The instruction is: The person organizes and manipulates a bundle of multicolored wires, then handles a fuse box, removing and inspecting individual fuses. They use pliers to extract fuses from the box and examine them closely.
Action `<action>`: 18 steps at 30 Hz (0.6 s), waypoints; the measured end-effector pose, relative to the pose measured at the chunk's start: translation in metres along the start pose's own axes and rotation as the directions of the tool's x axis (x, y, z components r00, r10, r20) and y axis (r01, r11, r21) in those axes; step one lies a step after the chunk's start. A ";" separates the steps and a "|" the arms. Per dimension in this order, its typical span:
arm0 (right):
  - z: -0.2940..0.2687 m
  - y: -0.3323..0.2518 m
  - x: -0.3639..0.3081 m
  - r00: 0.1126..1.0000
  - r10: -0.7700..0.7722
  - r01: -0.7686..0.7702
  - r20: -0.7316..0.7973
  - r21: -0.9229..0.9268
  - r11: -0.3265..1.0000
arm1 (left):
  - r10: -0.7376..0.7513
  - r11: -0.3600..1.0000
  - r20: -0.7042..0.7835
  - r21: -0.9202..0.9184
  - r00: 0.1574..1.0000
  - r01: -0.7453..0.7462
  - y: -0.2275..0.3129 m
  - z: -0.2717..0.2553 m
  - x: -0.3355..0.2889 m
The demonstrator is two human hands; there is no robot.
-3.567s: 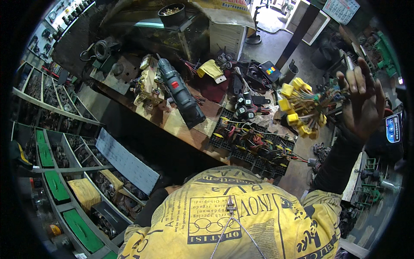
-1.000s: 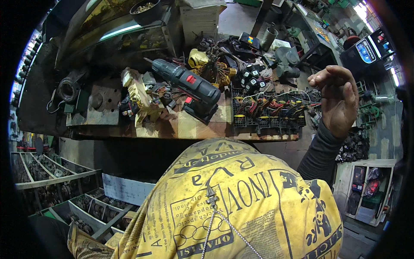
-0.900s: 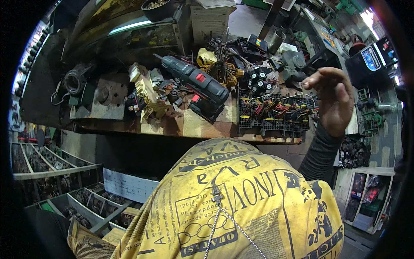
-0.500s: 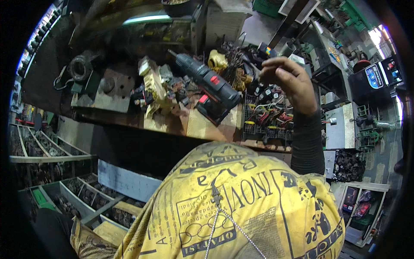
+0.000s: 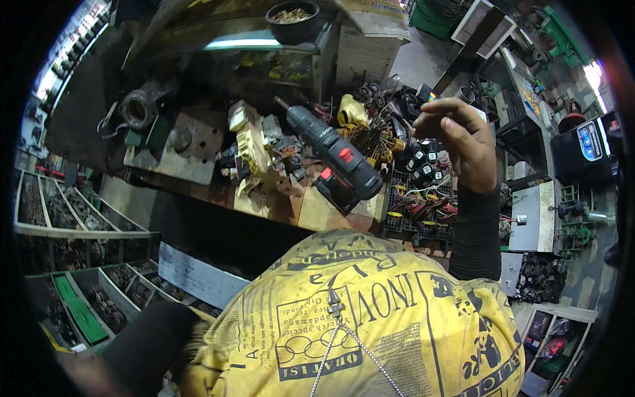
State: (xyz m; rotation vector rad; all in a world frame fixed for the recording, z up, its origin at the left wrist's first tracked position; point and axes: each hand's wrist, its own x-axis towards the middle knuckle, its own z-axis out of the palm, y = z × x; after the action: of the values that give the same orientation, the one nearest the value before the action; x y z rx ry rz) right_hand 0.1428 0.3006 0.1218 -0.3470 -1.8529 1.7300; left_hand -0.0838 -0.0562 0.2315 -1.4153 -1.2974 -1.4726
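Note:
My right hand (image 5: pixel 468 142) is raised above the right end of the workbench, with its fingers loosely curved, the thumb apart and nothing seen in it. Below it lies a wire basket (image 5: pixel 423 228) of coloured wires and small black switches. Left of the hand, a black and red cordless drill (image 5: pixel 336 155) lies on its side on the bench. Down at the lower left, beside the parts trays, my left hand (image 5: pixel 89 378) is smeared by motion; its fingers cannot be made out.
A vise-like metal fixture (image 5: pixel 140 109) and a steel plate (image 5: pixel 198 149) stand on the bench's left. A worn yellow casting (image 5: pixel 250 145) lies beside the drill. Divided trays (image 5: pixel 99 304) of metal parts flank my left side. A black bowl (image 5: pixel 294 32) sits on the glass-fronted case.
My left arm has swung into view at the lower left, its hand blurred. My right hand stays raised, with its fingers still curved. The whole view has shifted slightly.

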 end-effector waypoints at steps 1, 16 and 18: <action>-0.002 0.002 -0.004 0.999 -0.012 0.012 -0.032 -0.009 1.000 | -0.293 0.956 0.025 0.007 0.956 0.292 -0.015 0.022 -0.029; -0.047 0.022 -0.086 0.907 0.080 -0.067 -0.414 0.047 0.997 | -0.204 0.966 0.940 0.149 0.273 0.210 -0.187 0.258 -0.350; -0.058 0.020 -0.096 0.885 0.073 -0.069 -0.459 0.027 0.997 | -0.148 0.966 0.921 0.055 0.361 0.254 -0.182 0.257 -0.342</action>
State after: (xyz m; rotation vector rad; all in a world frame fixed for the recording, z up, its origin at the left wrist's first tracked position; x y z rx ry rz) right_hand 0.2490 0.2975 0.0799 -0.7602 -1.4975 1.5334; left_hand -0.1363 0.1848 -0.1631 -2.3907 -2.1472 -0.7767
